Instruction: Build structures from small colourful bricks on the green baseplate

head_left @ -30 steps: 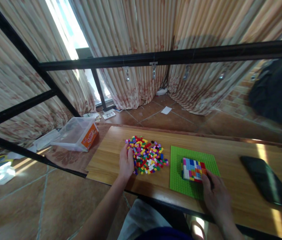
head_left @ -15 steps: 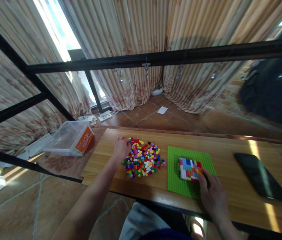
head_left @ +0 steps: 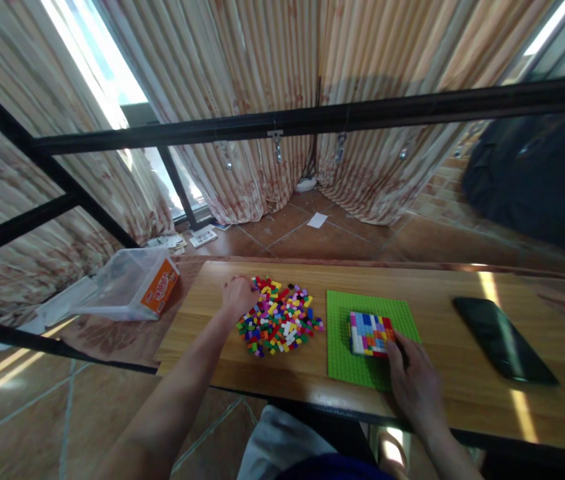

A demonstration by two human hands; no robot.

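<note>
Orange label: White lettering runs across an orange label on the end of a clear plastic bin, lower left of the frame; the characters are too blurred to read.
White item: Dark printed marks show on a flat white item lying on the tiled floor, left of center; they are too small to make out.
Legible wording: None can be read with certainty, brand names and numbers included.

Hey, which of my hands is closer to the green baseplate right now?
Your right. The right hand is at the right side of the green baseplate; the left hand is across the brick pile.
</note>
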